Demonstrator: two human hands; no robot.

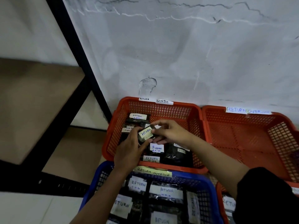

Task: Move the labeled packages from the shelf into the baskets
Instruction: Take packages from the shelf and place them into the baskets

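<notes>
Both forearms reach forward and down over the blue basket (208, 188) to the near-left orange basket (199, 126). The left hand (129, 151) and right hand (171, 131) meet above it, fingers curled, jointly pinching a small dark package labelled "RETURN" (145, 134), tilted, label up. The left thumb lies along its lower edge; the right fingertips grip its right end. Other labelled packages (156, 151) lie below in the basket. A second orange basket (242, 143) stands to the right.
</notes>
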